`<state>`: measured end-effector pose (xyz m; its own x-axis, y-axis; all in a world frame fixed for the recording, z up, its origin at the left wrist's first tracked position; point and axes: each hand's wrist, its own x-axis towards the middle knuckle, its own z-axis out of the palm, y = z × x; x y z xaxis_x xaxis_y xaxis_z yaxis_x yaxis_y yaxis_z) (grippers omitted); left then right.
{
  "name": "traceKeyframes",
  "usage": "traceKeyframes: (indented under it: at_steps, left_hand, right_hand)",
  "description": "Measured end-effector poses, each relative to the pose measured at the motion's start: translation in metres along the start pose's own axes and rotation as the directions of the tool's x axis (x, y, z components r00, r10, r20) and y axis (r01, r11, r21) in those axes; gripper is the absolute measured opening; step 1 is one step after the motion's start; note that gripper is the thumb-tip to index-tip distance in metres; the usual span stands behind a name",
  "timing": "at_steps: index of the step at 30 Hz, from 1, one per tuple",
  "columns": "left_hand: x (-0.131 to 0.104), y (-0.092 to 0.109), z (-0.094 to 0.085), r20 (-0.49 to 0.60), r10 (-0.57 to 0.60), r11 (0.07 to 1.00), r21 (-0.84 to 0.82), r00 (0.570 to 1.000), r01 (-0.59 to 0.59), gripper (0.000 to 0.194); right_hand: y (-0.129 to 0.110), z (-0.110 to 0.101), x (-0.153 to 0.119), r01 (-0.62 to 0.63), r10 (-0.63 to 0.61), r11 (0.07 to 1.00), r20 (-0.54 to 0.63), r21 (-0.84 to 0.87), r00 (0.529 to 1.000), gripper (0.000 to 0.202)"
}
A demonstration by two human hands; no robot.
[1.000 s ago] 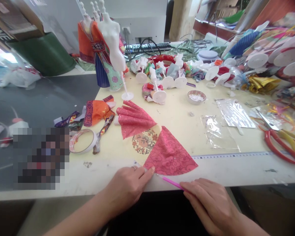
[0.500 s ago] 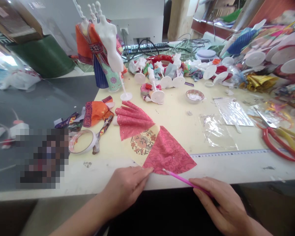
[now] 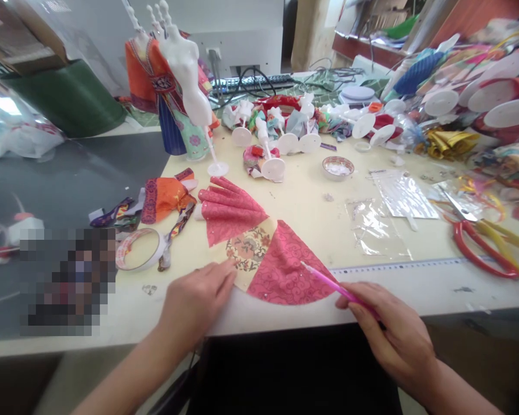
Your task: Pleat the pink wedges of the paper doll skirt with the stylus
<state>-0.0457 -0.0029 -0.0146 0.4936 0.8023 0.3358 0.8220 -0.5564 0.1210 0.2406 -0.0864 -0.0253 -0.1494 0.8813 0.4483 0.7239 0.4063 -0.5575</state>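
A fan-shaped cloth lies on the table, with a smooth red panel (image 3: pixel 288 271), a cream flowered panel (image 3: pixel 247 249) and a pleated red part (image 3: pixel 229 210). Small shiny dots sit on the red panel. At the cream panel's left edge, my left hand (image 3: pixel 201 294) rests with fingers close together, their tips on the cloth. My right hand (image 3: pixel 387 320) is closed around a slim pink pen-like stick (image 3: pixel 324 279). Its pale tip is over the middle of the red panel; whether it touches, I cannot tell.
A tape roll (image 3: pixel 140 249) and orange cloth (image 3: pixel 160 200) lie at left. Behind stands a white doll mannequin (image 3: pixel 189 75). A small bowl (image 3: pixel 338 168), clear plastic bags (image 3: pixel 378 227) and red-and-yellow-handled scissors (image 3: pixel 480 248) lie at right. A ruler (image 3: pixel 372 268) runs along the table front.
My left hand has shifted left and up, from the red panel's lower corner to the cream panel's edge. The stick's tip has moved up from the red panel's lower edge to its middle.
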Motion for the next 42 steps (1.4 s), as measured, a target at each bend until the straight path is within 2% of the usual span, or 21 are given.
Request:
traceKeyframes:
  at_steps: [3, 5, 7, 10, 12, 13, 14, 15, 16, 17, 18, 19, 21, 23, 27, 29, 31, 33, 35, 39, 42]
  left_hand:
    - [0.008, -0.009, -0.003, 0.118, -0.090, 0.986, 0.149, 0.989, 0.072, 0.027]
    - [0.011, -0.012, -0.003, 0.174, -0.121, 0.979, 0.182, 0.977, 0.088, 0.029]
    - [0.013, -0.014, -0.003, 0.183, -0.136, 0.978, 0.182, 0.974, 0.102, 0.030]
    - [0.013, -0.017, -0.006, 0.158, -0.193, 0.981, 0.039, 0.968, 0.189, 0.028]
    - [0.011, -0.015, -0.011, 0.151, -0.328, 0.910, -0.214, 0.933, 0.355, 0.026]
    - [0.010, -0.011, -0.015, 0.177, -0.424, 0.802, -0.381, 0.888, 0.460, 0.025]
    - [0.009, -0.004, -0.018, 0.263, -0.504, 0.612, -0.564, 0.823, 0.555, 0.025]
    - [0.008, 0.005, -0.020, 0.384, -0.536, 0.336, -0.720, 0.752, 0.608, 0.026]
    - [0.007, 0.016, -0.022, 0.520, -0.501, 0.030, -0.788, 0.692, 0.614, 0.027]
    - [0.006, 0.028, -0.022, 0.631, -0.420, -0.245, -0.771, 0.652, 0.588, 0.027]
    - [0.005, 0.041, -0.022, 0.701, -0.321, -0.460, -0.704, 0.637, 0.542, 0.027]
    - [0.004, 0.053, -0.020, 0.744, -0.213, -0.614, -0.606, 0.633, 0.505, 0.028]
    - [0.004, 0.075, -0.014, 0.769, -0.069, -0.790, -0.431, 0.635, 0.437, 0.032]
    - [0.003, 0.089, -0.008, 0.750, 0.017, -0.866, -0.320, 0.662, 0.384, 0.038]
    - [-0.002, 0.098, 0.003, 0.714, 0.089, -0.919, -0.210, 0.695, 0.333, 0.047]
    - [-0.005, 0.099, 0.005, 0.705, 0.094, -0.926, -0.198, 0.703, 0.323, 0.048]
    - [-0.007, 0.100, 0.005, 0.703, 0.086, -0.924, -0.208, 0.706, 0.320, 0.047]
    - [-0.007, 0.101, 0.005, 0.702, 0.077, -0.922, -0.220, 0.708, 0.318, 0.045]
    - [-0.007, 0.101, 0.006, 0.695, 0.082, -0.926, -0.211, 0.715, 0.312, 0.045]
    - [-0.007, 0.102, 0.007, 0.681, 0.098, -0.944, -0.167, 0.726, 0.284, 0.044]
    - [-0.009, 0.103, 0.007, 0.699, 0.105, -0.944, -0.154, 0.707, 0.293, 0.044]
  right_hand:
    - [0.006, 0.003, 0.011, 0.067, -0.066, 0.997, 0.025, -0.039, 0.997, 0.030]
    - [0.008, 0.006, 0.015, 0.096, -0.094, 0.993, 0.046, -0.062, 0.995, 0.029]
    - [0.008, 0.009, 0.015, 0.109, -0.106, 0.992, 0.051, -0.070, 0.993, 0.030]
    - [0.009, 0.010, 0.008, 0.094, -0.092, 0.995, 0.033, -0.043, 0.995, 0.031]
    - [0.008, 0.009, 0.002, 0.058, -0.058, 0.998, -0.007, -0.005, 0.998, 0.031]
    - [0.007, 0.009, -0.001, 0.025, -0.024, 0.999, -0.038, 0.022, 0.999, 0.031]
    - [0.005, 0.009, -0.004, -0.021, 0.025, 0.998, -0.072, 0.057, 0.997, 0.031]
    - [0.001, 0.009, -0.006, -0.084, 0.094, 0.991, -0.098, 0.108, 0.991, 0.031]
    - [-0.003, 0.009, -0.008, -0.153, 0.174, 0.971, -0.106, 0.183, 0.979, 0.032]
    - [-0.007, 0.009, -0.008, -0.227, 0.262, 0.933, -0.093, 0.278, 0.961, 0.031]
    - [-0.013, 0.009, -0.008, -0.272, 0.327, 0.875, -0.076, 0.400, 0.942, 0.030]
    - [-0.018, 0.009, -0.006, -0.295, 0.376, 0.801, -0.055, 0.521, 0.925, 0.029]
    - [-0.029, 0.009, -0.002, -0.303, 0.425, 0.648, -0.001, 0.698, 0.905, 0.027]
    - [-0.037, 0.009, 0.002, -0.342, 0.423, 0.532, 0.106, 0.775, 0.900, 0.027]
    - [-0.043, 0.013, 0.002, -0.406, 0.407, 0.374, 0.246, 0.834, 0.880, 0.028]
    - [-0.042, 0.016, -0.001, -0.415, 0.405, 0.343, 0.266, 0.843, 0.875, 0.029]
    - [-0.041, 0.019, -0.004, -0.410, 0.420, 0.360, 0.246, 0.838, 0.873, 0.031]
    - [-0.040, 0.020, -0.006, -0.376, 0.429, 0.431, 0.180, 0.820, 0.885, 0.032]
    - [-0.040, 0.019, -0.007, -0.316, 0.385, 0.572, 0.092, 0.757, 0.918, 0.029]
    - [-0.039, 0.017, -0.005, -0.190, 0.203, 0.881, 0.015, 0.433, 0.979, 0.022]
    - [-0.040, 0.019, -0.005, -0.102, 0.104, 0.974, -0.002, 0.201, 0.995, 0.018]
